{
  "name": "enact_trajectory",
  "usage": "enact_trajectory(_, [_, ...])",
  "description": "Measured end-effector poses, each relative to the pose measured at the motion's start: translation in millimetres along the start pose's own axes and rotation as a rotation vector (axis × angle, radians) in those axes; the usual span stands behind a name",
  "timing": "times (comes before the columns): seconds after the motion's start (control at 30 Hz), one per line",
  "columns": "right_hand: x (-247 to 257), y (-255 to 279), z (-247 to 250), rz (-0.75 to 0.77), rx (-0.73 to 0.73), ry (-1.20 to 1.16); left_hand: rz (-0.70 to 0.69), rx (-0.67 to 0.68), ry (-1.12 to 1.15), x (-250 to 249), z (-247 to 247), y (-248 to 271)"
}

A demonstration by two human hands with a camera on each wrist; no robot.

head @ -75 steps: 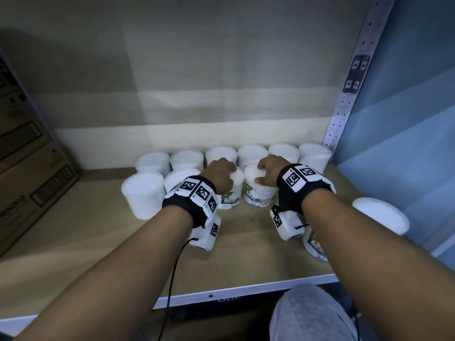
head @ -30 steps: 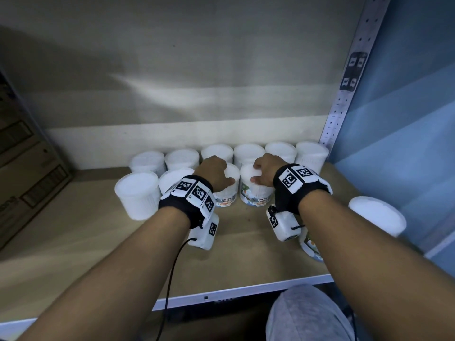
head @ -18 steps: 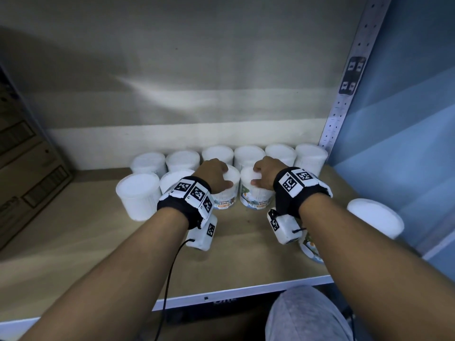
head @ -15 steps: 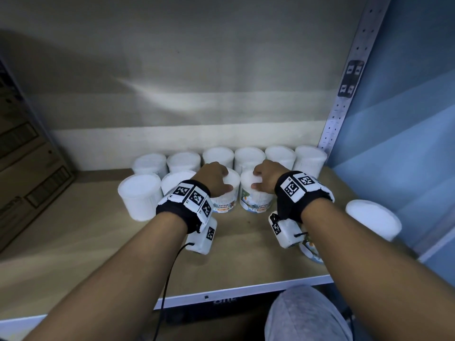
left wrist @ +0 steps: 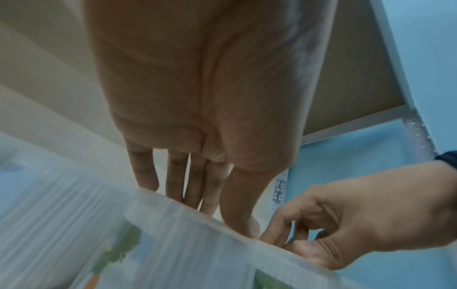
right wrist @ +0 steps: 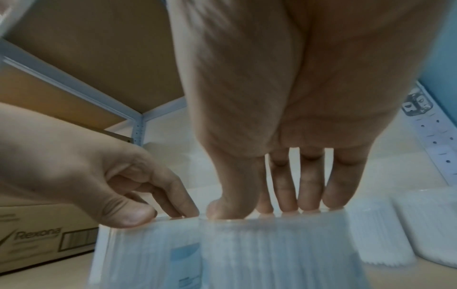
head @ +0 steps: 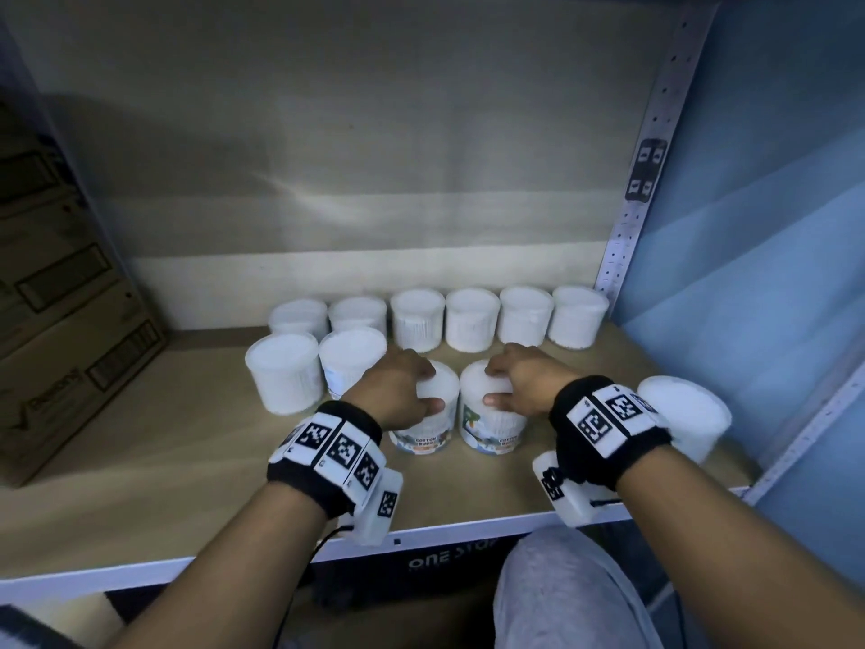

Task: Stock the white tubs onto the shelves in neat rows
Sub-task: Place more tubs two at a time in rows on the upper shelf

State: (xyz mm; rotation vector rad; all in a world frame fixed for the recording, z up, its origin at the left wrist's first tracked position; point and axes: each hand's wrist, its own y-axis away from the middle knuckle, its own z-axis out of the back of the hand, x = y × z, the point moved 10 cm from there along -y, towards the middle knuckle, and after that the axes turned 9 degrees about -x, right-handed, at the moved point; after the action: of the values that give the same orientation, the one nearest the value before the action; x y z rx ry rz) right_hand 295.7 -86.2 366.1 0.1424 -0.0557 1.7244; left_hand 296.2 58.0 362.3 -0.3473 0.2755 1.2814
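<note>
With both arms stretched into the shelf bay, the left hand (head: 398, 391) clamps down over the lid of one white tub (head: 428, 423), fingers curled over the far rim and thumb pinching the near side. Right beside it, the right hand (head: 519, 384) grips a second tub (head: 489, 430) the same way, thumb on the near wall, fingers draped over the top. The two tubs stand upright and side by side, all but touching, labels reading "COTTON BUDS" facing out. The wrist views confirm it: fingertips pressed along each lid's edge, though both are blurred.

Just to the left, two more tubs (head: 285, 377) sit in that same front line, close together. Behind them a back row of six tubs (head: 470, 318) runs along the rear wall, shoulder to shoulder, ending by the perforated metal upright (head: 641, 180). Off to the right, one loose tub (head: 683, 421) sits near the shelf's front corner, behind the right wristband. The wooden shelf board (head: 140, 437) carries all of it, and a cardboard box (head: 56, 320) stands at the far left. A grey-clad knee (head: 571, 597) shows below the shelf edge.
</note>
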Motion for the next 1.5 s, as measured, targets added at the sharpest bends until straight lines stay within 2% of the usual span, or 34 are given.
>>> enact_trajectory(0.47, [-9, 54, -1, 0.027, -0.049, -0.143, -0.090, -0.045, 0.006, -30, 0, 49])
enact_trajectory(0.83, [-18, 65, 1, 0.029, -0.046, -0.174, -0.118, -0.102, 0.037, -39, -4, 57])
enact_trajectory(1.17, [-18, 67, 3, 0.033, -0.041, -0.171, -0.141, -0.096, 0.025, -43, -5, 58])
enact_trajectory(1.33, [-18, 66, 6, 0.022, 0.005, -0.167, -0.153, -0.102, 0.193, -39, 6, 56])
enact_trajectory(1.5, [-2, 55, 24, 0.027, -0.057, -0.197, -0.144, -0.204, 0.271, -21, 39, 53])
